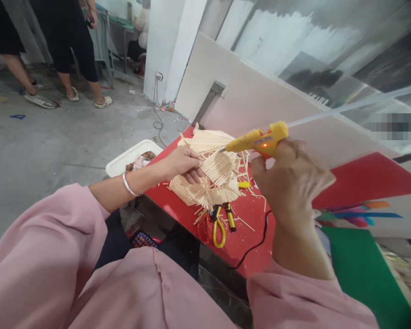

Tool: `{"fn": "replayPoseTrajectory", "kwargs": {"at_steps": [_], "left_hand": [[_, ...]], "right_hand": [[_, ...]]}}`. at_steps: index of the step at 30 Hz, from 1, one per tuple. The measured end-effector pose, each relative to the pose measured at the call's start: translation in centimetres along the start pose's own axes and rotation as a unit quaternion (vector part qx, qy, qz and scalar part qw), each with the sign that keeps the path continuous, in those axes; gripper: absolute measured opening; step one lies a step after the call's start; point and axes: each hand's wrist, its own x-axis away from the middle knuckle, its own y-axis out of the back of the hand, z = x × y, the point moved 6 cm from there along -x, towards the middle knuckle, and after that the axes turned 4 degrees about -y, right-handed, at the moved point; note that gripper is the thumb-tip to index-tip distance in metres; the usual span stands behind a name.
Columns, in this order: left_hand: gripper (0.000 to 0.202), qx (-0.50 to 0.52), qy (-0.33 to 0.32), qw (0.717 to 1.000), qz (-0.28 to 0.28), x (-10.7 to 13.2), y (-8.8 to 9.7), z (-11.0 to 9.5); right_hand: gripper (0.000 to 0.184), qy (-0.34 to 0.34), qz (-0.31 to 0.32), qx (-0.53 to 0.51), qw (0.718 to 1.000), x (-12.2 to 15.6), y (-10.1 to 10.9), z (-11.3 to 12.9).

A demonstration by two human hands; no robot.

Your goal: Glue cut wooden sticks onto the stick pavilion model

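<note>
My right hand [289, 178] is wrapped round a yellow hot glue gun [246, 140] with an orange light lit on its side. A long clear glue stick [345, 108] sticks out of its back. The gun's nozzle points left, at the upper edge of a small panel of thin wooden sticks [221, 168]; whether it touches cannot be made out. With thumb and fingers, my left hand [187, 164] pinches that panel's left edge. Around and under it lie more joined stick pieces [188, 189] and loose sticks.
On the red table [248, 249] lie yellow-and-black pliers [219, 230], another black-and-yellow tool [230, 217] and a black cable [251, 249]. A green board [359, 265] is at right. A white lid-like tray [130, 157] stands left. Several people [65, 41] are in the background.
</note>
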Motion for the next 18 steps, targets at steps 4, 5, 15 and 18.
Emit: {"fn": "replayPoseTrajectory", "kwargs": {"at_steps": [4, 5, 15, 18], "left_hand": [[0.022, -0.006, 0.006, 1.000, -0.001, 0.04, -0.05, -0.05], [0.020, -0.006, 0.006, 1.000, -0.002, 0.05, -0.04, -0.06], [0.023, -0.008, 0.002, 1.000, -0.012, 0.27, 0.06, -0.19], [0.023, -0.011, 0.006, 1.000, -0.015, 0.34, 0.10, -0.21]], "right_hand": [[0.047, 0.002, -0.009, 0.001, 1.000, -0.03, 0.05, 0.00], [0.046, 0.001, -0.012, -0.001, 1.000, -0.04, 0.07, -0.01], [0.047, -0.023, 0.017, -0.018, 0.999, -0.27, -0.36, -0.17], [0.047, -0.026, 0.014, -0.021, 0.999, -0.26, -0.43, -0.20]]}}
